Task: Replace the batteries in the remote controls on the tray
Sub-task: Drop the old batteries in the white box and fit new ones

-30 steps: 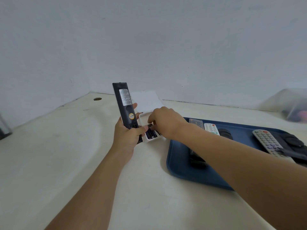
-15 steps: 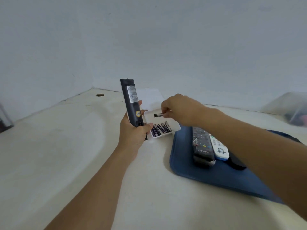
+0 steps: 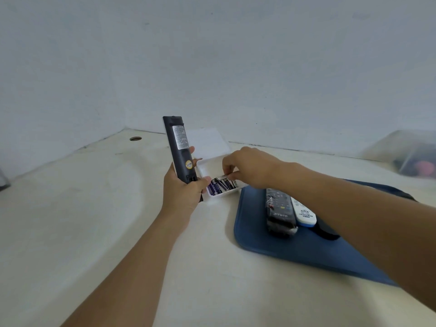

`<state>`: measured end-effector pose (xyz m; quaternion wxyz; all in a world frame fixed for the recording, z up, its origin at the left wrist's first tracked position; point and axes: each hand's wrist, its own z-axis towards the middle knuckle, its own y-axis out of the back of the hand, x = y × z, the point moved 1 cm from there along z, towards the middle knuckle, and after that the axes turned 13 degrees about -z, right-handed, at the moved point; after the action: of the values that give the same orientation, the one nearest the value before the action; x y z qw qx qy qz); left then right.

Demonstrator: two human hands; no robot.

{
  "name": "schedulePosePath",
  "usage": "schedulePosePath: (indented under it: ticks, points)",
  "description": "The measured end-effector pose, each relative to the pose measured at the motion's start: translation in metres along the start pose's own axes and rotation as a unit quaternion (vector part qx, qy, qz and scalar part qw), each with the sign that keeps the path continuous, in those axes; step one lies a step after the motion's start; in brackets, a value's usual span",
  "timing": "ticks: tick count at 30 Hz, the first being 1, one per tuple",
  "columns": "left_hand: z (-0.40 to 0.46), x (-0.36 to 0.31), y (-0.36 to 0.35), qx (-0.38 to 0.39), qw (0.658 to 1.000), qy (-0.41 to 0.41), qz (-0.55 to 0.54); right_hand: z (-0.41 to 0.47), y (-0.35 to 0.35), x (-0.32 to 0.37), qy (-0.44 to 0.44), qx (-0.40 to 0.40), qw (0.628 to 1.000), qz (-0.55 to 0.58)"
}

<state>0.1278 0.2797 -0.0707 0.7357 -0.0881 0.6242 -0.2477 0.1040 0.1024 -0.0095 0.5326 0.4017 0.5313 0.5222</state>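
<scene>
**Battery swap under way on the first remote**

While the left hand gripped the black remote upright, back showing, the right hand had its fingers pinched on a battery over the white box. Two remotes waited on the blue tray, apparently undone. The right forearm crossed the tray.

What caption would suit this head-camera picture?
Left hand grips upright black remote control; right hand pinches a battery over the white plastic battery box.

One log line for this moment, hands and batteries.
left hand: holds black slim remote upright | right hand: pinches battery over white battery box | blue tray: remotes waiting
</scene>
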Motion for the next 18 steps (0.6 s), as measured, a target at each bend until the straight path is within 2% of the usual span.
schedulePosePath:
  ticks: [6,12,15,18]
  points:
    - [0.004,0.002,0.0,-0.01,1.0,0.002,-0.005,0.002,-0.002,-0.001,0.011,0.034,0.999,0.007]
    - [0.006,0.003,0.0,-0.025,1.0,0.0,-0.005,-0.002,0.006,-0.002,0.009,0.029,0.999,0.021]
    - [0.009,0.005,0.0,-0.043,0.999,0.015,-0.008,-0.006,0.011,-0.006,-0.003,-0.015,0.994,0.11]
    - [0.009,0.006,0.001,-0.048,0.998,0.031,0.003,-0.016,0.017,-0.015,-0.03,-0.063,0.968,0.241]
